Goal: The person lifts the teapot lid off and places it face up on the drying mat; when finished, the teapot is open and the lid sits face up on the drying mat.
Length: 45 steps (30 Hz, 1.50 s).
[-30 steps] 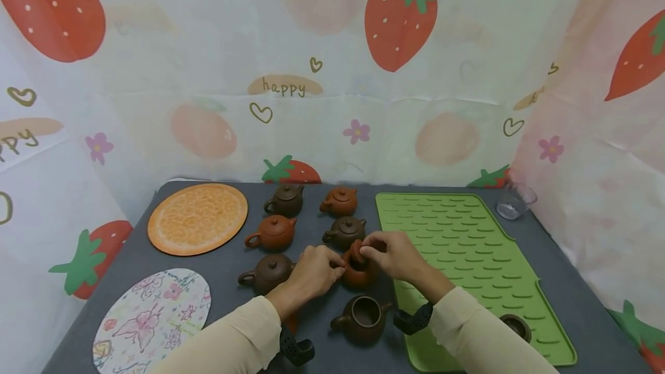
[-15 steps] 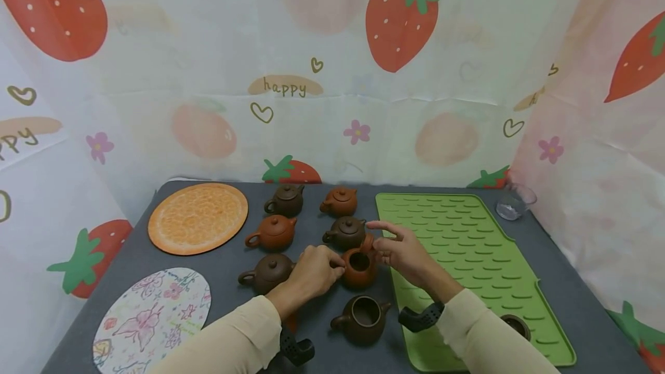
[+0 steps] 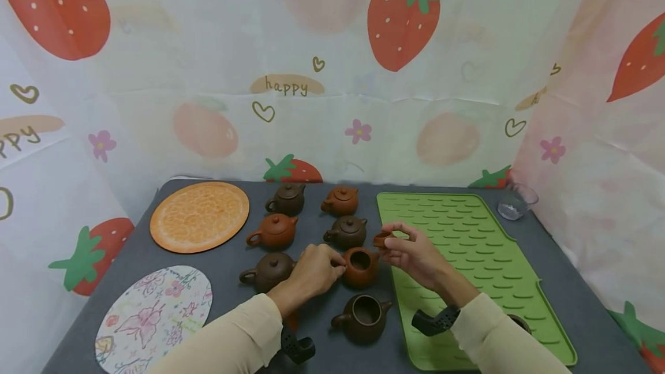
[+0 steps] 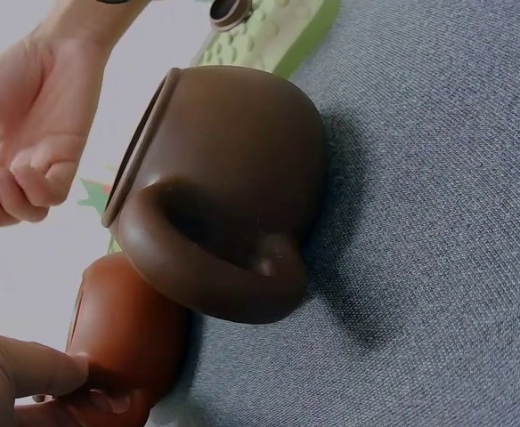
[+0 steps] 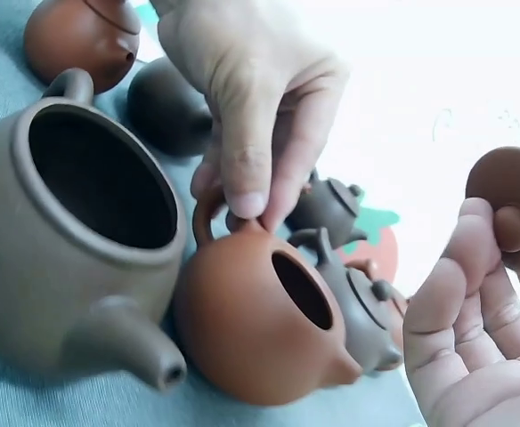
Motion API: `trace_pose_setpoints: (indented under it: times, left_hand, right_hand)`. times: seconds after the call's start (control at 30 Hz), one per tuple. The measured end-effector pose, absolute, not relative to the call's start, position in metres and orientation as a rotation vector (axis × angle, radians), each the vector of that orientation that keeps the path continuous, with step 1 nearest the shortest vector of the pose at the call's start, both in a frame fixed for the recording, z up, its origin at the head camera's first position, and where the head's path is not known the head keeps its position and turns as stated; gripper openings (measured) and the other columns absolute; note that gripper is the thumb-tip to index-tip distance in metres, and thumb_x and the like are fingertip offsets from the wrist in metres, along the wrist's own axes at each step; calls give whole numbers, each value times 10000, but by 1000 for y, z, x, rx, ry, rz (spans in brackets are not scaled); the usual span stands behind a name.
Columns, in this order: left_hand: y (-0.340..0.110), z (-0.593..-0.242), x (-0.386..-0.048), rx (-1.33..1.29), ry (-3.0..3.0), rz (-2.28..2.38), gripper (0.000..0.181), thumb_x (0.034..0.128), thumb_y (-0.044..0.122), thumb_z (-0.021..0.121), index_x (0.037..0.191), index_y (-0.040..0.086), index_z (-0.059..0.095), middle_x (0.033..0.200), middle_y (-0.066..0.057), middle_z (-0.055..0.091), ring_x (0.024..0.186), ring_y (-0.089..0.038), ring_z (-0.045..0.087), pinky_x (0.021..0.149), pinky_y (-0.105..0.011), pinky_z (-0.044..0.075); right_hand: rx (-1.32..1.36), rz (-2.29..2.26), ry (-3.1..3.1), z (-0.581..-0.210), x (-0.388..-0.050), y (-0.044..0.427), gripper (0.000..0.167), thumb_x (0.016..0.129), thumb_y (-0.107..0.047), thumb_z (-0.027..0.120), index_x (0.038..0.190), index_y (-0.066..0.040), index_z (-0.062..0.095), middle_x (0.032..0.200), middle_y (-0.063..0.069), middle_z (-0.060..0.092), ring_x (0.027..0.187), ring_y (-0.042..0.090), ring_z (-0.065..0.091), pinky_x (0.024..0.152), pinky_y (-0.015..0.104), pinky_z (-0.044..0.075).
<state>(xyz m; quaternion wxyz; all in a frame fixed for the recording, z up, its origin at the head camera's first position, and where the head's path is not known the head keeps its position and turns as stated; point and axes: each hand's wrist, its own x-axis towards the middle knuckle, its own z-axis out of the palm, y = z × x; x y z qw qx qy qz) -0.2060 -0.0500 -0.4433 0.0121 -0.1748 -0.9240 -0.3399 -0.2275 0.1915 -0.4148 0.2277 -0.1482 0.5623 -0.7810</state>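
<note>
My left hand [image 3: 314,270] pinches the handle of a reddish-brown clay teapot [image 3: 359,279], which stands uncovered on the table. In the right wrist view the thumb and fingers close on that handle [image 5: 208,213]. Up and to the right of the pot, my right hand [image 3: 418,255] holds its small round lid [image 3: 382,240] off the table, knob turned sideways in the right wrist view. Nearer to me stands a dark brown teapot [image 3: 362,333], also uncovered. Another dark teapot [image 3: 272,272], with its lid on, is partly behind my left hand.
Several lidded teapots, among them a dark one [image 3: 347,232] and an orange one [image 3: 275,231], stand farther back. A green ridged mat [image 3: 441,218] lies right, with a dark round piece [image 3: 519,322] partly behind my sleeve. A glass cup [image 3: 513,204] stands back right; round mats [image 3: 200,218] lie left.
My right hand has lifted the lid off the reddish-brown teapot and carried it up and right, turning it over on the way. The left hand has kept its grip on the handle.
</note>
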Motion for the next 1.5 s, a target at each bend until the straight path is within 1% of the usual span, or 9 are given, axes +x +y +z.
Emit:
trace_pose_setpoints:
  times: [0.2, 0.33, 0.53, 0.73, 0.83, 0.97, 1.1, 1.37, 1.5]
  left_hand:
    - [-50, -442, -206, -536, -2884, -1056, 94, 888, 148, 719, 940, 142, 796, 890, -4, 710, 706, -126, 630, 580, -260, 504]
    - [-50, -442, -206, -525, -2892, -1039, 87, 884, 153, 724, 934, 150, 795, 884, 5, 705, 719, -134, 629, 592, -268, 508]
    - [-50, -441, -206, -513, -2901, -1028, 83, 885, 145, 722, 931, 143, 791, 860, 5, 696, 704, -137, 617, 586, -273, 501]
    - [-51, -441, -205, -535, -2872, -1036, 77, 877, 125, 727, 917, 117, 791, 843, -2, 695, 688, -136, 613, 570, -272, 498]
    - [-51, -441, -205, -524, -2869, -1039, 73, 873, 124, 731, 910, 116, 793, 842, -2, 696, 691, -138, 615, 570, -273, 499]
    - [-50, -442, -205, -502, -2883, -1044, 76, 878, 144, 730, 918, 133, 794, 852, -4, 699, 682, -134, 613, 569, -271, 498]
    - [-48, -443, -206, -503, -2894, -1036, 81, 880, 157, 729, 929, 148, 793, 854, 2, 696, 657, -110, 595, 551, -255, 484]
    - [-48, -442, -205, -504, -2890, -1050, 83, 881, 155, 727, 931, 148, 793, 850, 3, 691, 641, -101, 583, 539, -253, 476]
    - [-48, -443, -205, -511, -2883, -1046, 79, 879, 147, 728, 925, 139, 793, 850, -2, 694, 661, -117, 599, 555, -261, 486]
  right_hand:
    - [-442, -2143, 1619, -409, -223, 210, 387, 963, 13, 547, 1343, -15, 474, 1210, 163, 544, 910, 241, 620, 795, 362, 510]
    - [-482, -2133, 1656, -407, -218, 223, 384, 953, 47, 549, 1324, -40, 498, 1217, 166, 564, 930, 249, 628, 785, 346, 515]
    - [-522, -2100, 1720, -404, -210, 241, 376, 935, 68, 566, 1281, -78, 542, 1220, 163, 588, 976, 257, 639, 835, 387, 514]
    - [-552, -2070, 1793, -401, -204, 261, 373, 942, 78, 551, 1279, -82, 546, 1201, 142, 609, 987, 245, 642, 798, 356, 526]
    - [-555, -2051, 1826, -397, -201, 271, 369, 946, 72, 549, 1290, -60, 532, 1204, 125, 607, 987, 229, 635, 789, 344, 528]
    - [-553, -2005, 1883, -394, -198, 285, 376, 946, 65, 552, 1308, -17, 490, 1241, 105, 566, 1062, 196, 599, 808, 346, 522]
    - [-564, -1965, 1938, -393, -195, 300, 398, 946, 71, 549, 1328, -21, 485, 1267, 79, 535, 1124, 170, 569, 843, 347, 511]
    - [-618, -1914, 2014, -391, -190, 325, 401, 953, 81, 530, 1342, -14, 494, 1267, 55, 559, 1120, 175, 582, 823, 370, 521]
    - [-566, -1843, 2105, -392, -189, 334, 411, 947, 44, 567, 1346, 34, 474, 1281, 38, 560, 1131, 153, 577, 818, 375, 525]
